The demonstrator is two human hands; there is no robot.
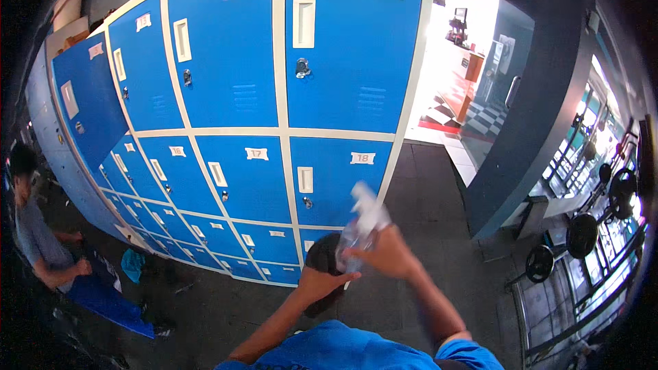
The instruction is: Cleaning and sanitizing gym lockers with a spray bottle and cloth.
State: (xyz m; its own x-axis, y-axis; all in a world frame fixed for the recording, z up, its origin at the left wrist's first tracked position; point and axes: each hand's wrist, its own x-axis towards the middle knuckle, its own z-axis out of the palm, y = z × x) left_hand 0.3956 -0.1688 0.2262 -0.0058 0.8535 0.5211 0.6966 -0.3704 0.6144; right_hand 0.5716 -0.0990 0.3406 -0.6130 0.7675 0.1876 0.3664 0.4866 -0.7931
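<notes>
In front of the blue lockers (336, 103) I hold a clear spray bottle (348, 238) with a white trigger head, tilted up and leftward. My right hand (387, 253) is closed around the bottle; its outline is blurred by motion. Close beside it, my left hand (319, 284) is closed on a dark cloth (322, 253), which hangs above and below the fingers. The left thumb reaches toward the bottle's lower side; whether it touches cannot be made out. Behind the bottle is a lower locker door (336, 199) with a pale handle recess and a small lock.
One locker door (92, 103) at the far left stands swung out. A person (51, 247) in a grey top and blue trousers is at the left, near a teal bag (133, 264). A dark pillar (528, 109) and weight plates (582, 235) are at the right.
</notes>
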